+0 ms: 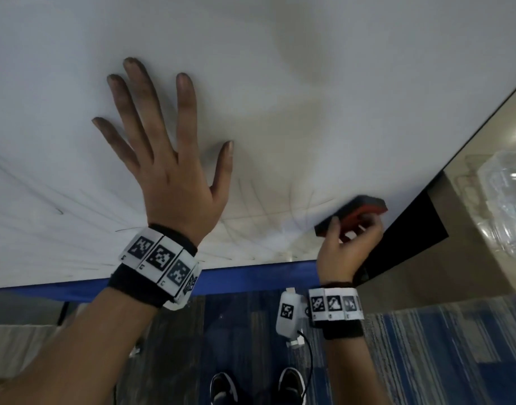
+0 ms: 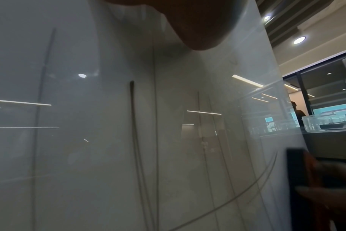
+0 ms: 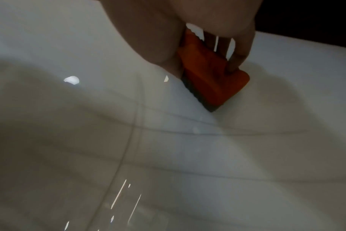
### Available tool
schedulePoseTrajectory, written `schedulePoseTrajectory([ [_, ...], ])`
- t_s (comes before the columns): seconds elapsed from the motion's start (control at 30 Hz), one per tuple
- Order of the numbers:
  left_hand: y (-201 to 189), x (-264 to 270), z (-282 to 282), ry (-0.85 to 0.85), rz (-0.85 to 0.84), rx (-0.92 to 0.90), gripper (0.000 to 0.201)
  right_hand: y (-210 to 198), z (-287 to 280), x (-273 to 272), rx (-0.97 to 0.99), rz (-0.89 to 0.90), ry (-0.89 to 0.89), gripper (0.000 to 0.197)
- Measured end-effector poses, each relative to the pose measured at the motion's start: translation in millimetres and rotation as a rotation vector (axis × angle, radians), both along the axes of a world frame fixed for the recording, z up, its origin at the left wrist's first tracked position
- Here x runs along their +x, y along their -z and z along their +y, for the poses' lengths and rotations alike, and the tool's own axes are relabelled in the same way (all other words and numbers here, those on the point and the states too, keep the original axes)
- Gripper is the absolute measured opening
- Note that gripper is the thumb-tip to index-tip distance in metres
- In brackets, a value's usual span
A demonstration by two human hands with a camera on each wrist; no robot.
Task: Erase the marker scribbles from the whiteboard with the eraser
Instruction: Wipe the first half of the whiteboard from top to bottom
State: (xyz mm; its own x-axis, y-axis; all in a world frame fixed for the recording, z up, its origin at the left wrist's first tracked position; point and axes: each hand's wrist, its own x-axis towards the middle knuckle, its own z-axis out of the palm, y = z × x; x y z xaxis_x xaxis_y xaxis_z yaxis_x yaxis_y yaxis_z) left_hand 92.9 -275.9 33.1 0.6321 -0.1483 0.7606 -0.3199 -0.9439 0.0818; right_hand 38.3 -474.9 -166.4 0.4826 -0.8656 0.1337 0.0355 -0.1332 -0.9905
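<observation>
Right hand (image 1: 346, 252) presses eraser (image 1: 356, 213) (orange-backed) against whiteboard (image 1: 280, 83).

I see the whiteboard (image 1: 309, 68) filling the far part of the head view, its lower edge nearest me and its right edge running up to the far right. My left hand (image 1: 175, 176) lies flat on the board, left of centre, fingers spread and pointing away. My right hand (image 1: 347, 247) sits to the right, near the board's lower right corner, gripping the eraser (image 1: 356, 211), which presses against the board just beyond the fingers. Marker scribbles (image 1: 251, 229) lie between the two hands and stretch leftward along the lower edge. A clear container (image 1: 505, 185) sits right of the board. Shoes (image 1: 256, 384) stand below, on the carpet (image 1: 426, 361).
</observation>
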Motion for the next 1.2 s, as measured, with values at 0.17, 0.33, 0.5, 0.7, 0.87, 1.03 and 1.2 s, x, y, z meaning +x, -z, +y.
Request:
schedulePoseTrajectory([
  [0.17, 3.2, 0.7, 2.2, 0.002, -0.001, 0.013, 0.072, 39.3, 3.0, -1.5, 0.06, 0.06, -0.014, 0.057],
  [0.33, 6.2, 2.1, 2.3, 0.005, 0.005, 0.016, 0.072, 129.7, 15.8, 3.8, 0.582, 0.268, 0.042, 0.068],
  [0.5, 8.0, -0.2, 1.7, 0.014, -0.005, 0.018, 0.071, 143.4, 36.6, 7.8, 0.963, 0.469, -0.155, 0.044],
  [0.7, 13.4, 3.3, 8.0, 0.033, -0.011, 0.05, 0.072, 94.4, 7.3, 10.7, 0.517, 0.308, 0.001, 0.062],
  [0.87, 17.0, 3.3, 7.0, 0.037, -0.015, 0.053, 0.072, 115.7, 63.7, 16.6, 0.643, 0.389, -0.018, 0.068],
  [1.03, 19.1, 2.4, 7.3, 0.045, -0.011, 0.063, 0.072, 129.8, 89.0, 17.7, 1.017, 0.401, -0.164, 0.054],
  [1.2, 19.6, 0.7, 9.1, 0.064, 0.015, 0.06, 0.071, 24.7, 42.4, 15.5, 0.486, 0.202, 0.068, 0.063],
])
